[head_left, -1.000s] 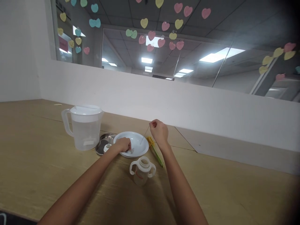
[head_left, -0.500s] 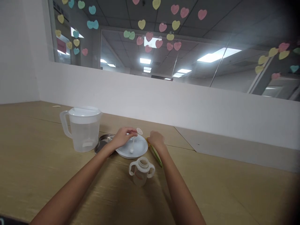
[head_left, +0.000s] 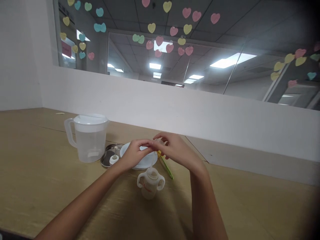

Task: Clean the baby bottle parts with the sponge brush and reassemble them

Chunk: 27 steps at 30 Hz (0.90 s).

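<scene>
My left hand and my right hand meet above the plate, fingertips closed together. Between them they pinch a pale straw with a round top, mostly hidden by my fingers. The straw hangs down close to the open mouth of a clear two-handled baby bottle, which stands upright on the table. I cannot tell whether its lower end is inside the neck. Behind my hands lies a white plate. A brush with a green handle rests right of the plate, its orange end partly covered by my right hand.
A clear lidded pitcher stands at the left. Next to it a round metal tray holds a white bottle cap and a clear cover. The white wall with a window rises behind the wooden table.
My right hand has come from beside the brush to the straw, joining my left hand. My left hand has carried the straw right, from over the plate toward the bottle's mouth.
</scene>
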Each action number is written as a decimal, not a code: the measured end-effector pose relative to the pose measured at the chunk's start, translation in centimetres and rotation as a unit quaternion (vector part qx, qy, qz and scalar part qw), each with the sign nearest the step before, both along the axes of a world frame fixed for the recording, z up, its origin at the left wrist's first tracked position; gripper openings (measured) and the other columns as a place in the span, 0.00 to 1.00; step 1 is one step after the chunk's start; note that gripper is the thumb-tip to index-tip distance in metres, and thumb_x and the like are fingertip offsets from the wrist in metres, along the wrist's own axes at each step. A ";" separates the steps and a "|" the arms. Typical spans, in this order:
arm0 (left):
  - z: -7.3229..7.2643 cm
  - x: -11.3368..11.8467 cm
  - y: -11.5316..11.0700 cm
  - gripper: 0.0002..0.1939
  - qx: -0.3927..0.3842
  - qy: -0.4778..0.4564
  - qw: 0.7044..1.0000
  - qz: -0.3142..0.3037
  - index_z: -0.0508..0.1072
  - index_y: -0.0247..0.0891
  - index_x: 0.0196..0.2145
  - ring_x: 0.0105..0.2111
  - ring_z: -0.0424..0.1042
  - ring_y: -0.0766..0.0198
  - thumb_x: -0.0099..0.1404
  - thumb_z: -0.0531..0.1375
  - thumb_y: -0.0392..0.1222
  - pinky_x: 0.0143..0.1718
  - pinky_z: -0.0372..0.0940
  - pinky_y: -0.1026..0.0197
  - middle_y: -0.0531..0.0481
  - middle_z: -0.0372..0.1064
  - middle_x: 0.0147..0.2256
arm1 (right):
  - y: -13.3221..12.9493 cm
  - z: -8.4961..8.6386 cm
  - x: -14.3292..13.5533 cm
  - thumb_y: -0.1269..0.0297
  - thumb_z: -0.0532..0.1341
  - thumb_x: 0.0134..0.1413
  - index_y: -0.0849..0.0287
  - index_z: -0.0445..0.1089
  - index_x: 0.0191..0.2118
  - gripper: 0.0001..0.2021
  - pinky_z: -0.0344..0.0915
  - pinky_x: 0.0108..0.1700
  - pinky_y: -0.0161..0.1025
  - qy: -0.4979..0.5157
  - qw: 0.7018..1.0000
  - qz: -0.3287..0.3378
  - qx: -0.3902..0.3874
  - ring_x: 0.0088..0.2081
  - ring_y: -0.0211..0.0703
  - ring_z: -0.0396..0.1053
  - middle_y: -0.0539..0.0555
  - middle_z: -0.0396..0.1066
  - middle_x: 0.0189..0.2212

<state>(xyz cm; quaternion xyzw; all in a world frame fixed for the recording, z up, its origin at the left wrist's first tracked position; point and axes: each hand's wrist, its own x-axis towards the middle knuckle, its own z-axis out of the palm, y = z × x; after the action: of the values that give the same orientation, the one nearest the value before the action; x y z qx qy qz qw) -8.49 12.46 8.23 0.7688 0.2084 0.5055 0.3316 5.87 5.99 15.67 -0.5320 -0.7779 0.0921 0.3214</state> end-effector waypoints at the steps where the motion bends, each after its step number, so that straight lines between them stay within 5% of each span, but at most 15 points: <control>1: -0.3 0.1 0.0 0.13 0.000 -0.003 1.000 0.003 0.76 0.36 0.37 0.39 0.71 0.60 0.58 0.58 0.46 0.42 0.65 0.62 0.48 0.74 0.37 | -0.5 0.0 -0.2 0.52 0.57 0.52 0.60 0.70 0.34 0.15 0.57 0.22 0.31 -0.031 0.999 -0.015 0.016 0.24 0.38 0.67 0.52 0.70 0.25; 7: -2.2 -0.8 1.0 0.15 -0.021 0.004 0.999 0.023 0.76 0.37 0.38 0.40 0.71 0.60 0.59 0.58 0.49 0.44 0.64 0.63 0.48 0.74 0.38 | -1.1 0.0 -0.9 0.55 0.58 0.50 0.60 0.71 0.31 0.12 0.55 0.25 0.33 -0.100 0.990 -0.087 0.049 0.26 0.39 0.65 0.52 0.70 0.25; 12: -6.5 -5.8 4.2 0.19 -0.011 0.028 0.970 0.240 0.75 0.38 0.36 0.41 0.70 0.59 0.61 0.53 0.54 0.44 0.63 0.60 0.48 0.74 0.39 | -1.6 0.6 -0.7 0.58 0.57 0.50 0.60 0.71 0.31 0.11 0.54 0.27 0.33 -0.103 0.987 -0.116 0.048 0.29 0.39 0.65 0.52 0.70 0.28; 17: -10.2 -10.5 6.9 0.22 0.053 0.222 0.899 0.373 0.74 0.39 0.39 0.41 0.70 0.56 0.64 0.46 0.52 0.42 0.62 0.58 0.46 0.73 0.41 | -2.1 0.9 -1.1 0.56 0.57 0.51 0.59 0.71 0.32 0.12 0.54 0.27 0.34 -0.124 0.984 -0.129 0.019 0.30 0.40 0.65 0.52 0.71 0.29; 27: -10.9 -9.5 6.6 0.16 0.074 0.338 0.865 0.365 0.73 0.38 0.40 0.42 0.69 0.56 0.64 0.47 0.43 0.41 0.62 0.58 0.45 0.72 0.42 | -1.4 0.4 -1.3 0.54 0.57 0.51 0.59 0.71 0.32 0.13 0.54 0.28 0.35 -0.193 0.972 -0.132 0.003 0.31 0.41 0.66 0.54 0.71 0.30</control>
<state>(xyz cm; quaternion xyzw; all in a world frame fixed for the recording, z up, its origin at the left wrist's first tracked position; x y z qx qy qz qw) -17.96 19.05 -2.66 0.7839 0.5351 0.3139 -0.0248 4.52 4.62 16.09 -0.6369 -0.7484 -0.0573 0.1762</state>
